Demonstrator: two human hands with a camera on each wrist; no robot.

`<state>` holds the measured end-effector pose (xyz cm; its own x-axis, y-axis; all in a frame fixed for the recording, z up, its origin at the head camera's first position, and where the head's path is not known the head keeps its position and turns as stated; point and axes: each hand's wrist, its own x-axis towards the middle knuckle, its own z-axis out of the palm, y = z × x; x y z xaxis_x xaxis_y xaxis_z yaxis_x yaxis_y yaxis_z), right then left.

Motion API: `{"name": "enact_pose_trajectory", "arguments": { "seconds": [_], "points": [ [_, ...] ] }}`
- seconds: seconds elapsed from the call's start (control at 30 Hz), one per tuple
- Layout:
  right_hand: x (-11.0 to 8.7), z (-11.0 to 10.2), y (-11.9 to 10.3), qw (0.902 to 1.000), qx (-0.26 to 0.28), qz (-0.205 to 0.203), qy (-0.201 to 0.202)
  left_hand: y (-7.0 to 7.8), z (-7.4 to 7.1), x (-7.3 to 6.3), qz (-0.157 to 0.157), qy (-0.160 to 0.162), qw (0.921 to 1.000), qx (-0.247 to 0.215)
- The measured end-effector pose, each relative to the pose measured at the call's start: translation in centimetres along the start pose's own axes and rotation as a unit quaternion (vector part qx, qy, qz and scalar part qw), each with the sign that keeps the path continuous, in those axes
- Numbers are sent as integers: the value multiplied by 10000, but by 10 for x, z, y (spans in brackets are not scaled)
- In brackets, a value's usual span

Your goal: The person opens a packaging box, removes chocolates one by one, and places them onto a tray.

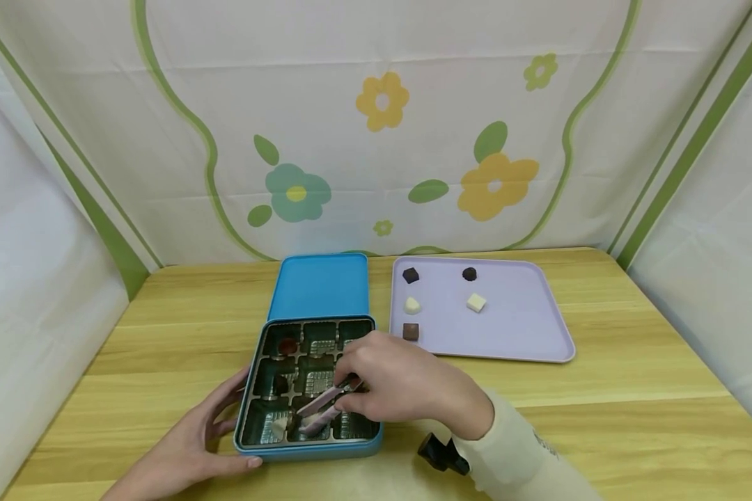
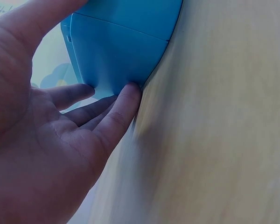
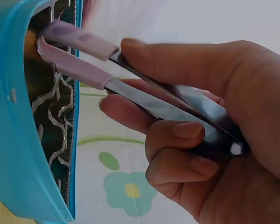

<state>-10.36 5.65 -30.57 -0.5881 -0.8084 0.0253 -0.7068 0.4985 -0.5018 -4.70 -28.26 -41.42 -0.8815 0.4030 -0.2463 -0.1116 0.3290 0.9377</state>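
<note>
Blue box (image 1: 316, 454), tongs (image 3: 81, 71) inside

White flowered cloth (image 1: 326, 104) behind, wood table (image 1: 633, 376) below. On the table we log a lilac tray (image 1: 514, 327) at right and the box to its left, blue lid (image 1: 319, 285) lying just behind it, dark compartmented insert (image 1: 318, 381) within. Left hand (image 1: 188, 438) holds the box round its near left corner, thumb on the front, fingertips on the left wall. Right hand (image 1: 407, 383) grips the tongs, tips down around the front middle compartment; we can't tell if they pinch anything. Small pieces next: on the tray we count two dark pieces (image 1: 410, 275), two white pieces (image 1: 476, 303), one brown piece (image 1: 410, 332), all apart; in the box's left column, red piece (image 1: 287, 346) at back, dark lump (image 1: 280, 384) mid, white bit (image 1: 280, 426) in front
</note>
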Motion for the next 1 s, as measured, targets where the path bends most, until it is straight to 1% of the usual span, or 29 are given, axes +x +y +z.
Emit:
{"name": "enact_pose_trajectory", "arguments": {
  "seconds": [0.13, 0.37, 0.43, 0.5, 0.63, 0.73, 0.9, 1.0],
  "points": [
    [0, 1, 1, 9999, 4, -87, 71, 0, 0, -1, 46, -26, 10000, -47],
    [-6, 0, 12, 9989, 307, -209, 279, 2, 0, -1, 158, -60, 9998, -43],
    [-10, -1, 18, 9978, 417, -285, 430, 2, 1, -2, 202, -39, 9998, 4],
    [-14, -2, 26, 9952, 594, -394, 669, 3, 2, -2, 190, 22, 9998, 68],
    [-27, -5, 44, 9860, 1085, -479, 1176, 3, 4, -1, 137, 83, 9997, 159],
    [-35, -6, 55, 9776, 1537, -400, 1378, 3, 3, -1, 70, 62, 9999, 122],
    [-43, -7, 66, 9630, 2211, -44, 1539, 3, -1, -1, -87, 15, 10000, 0],
    [-45, -9, 69, 9535, 2525, 231, 1630, 2, -1, 0, -99, 7, 10000, 7]
  ]
}}
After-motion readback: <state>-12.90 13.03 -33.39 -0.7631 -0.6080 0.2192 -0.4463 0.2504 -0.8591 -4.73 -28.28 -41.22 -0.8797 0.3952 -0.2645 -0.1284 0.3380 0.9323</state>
